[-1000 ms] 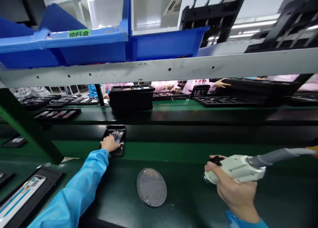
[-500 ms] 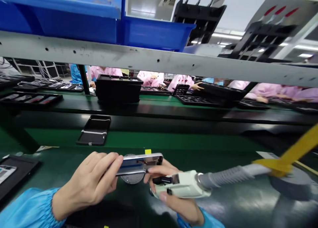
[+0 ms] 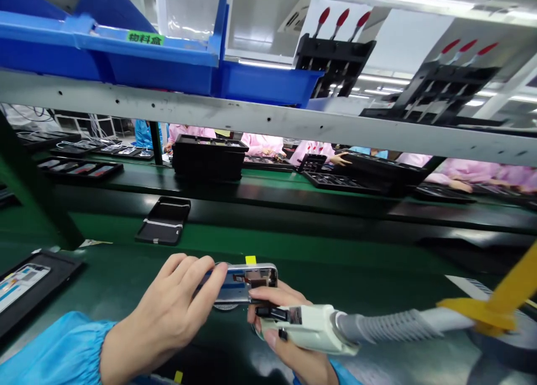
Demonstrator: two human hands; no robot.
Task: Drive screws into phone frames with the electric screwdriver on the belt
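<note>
My left hand is closed round a silver phone body, holding it flat above the dark green bench with its open inner side up. My right hand grips a white handheld tool with a grey ribbed hose; its dark tip touches the near edge of the phone body. Under the phone body a sliver of a round perforated metal dish shows. An empty black tray lies on the conveyor belt beyond my left hand.
A black tray with a phone part sits at the left edge. A yellow stand holds the hose at right. Blue bins and black racks stand on the shelf overhead. People in pink work across the belt.
One second ago my left hand was reaching into the black tray on the belt. It has since brought the phone body back in front of me, and the tool's tip has met its edge.
</note>
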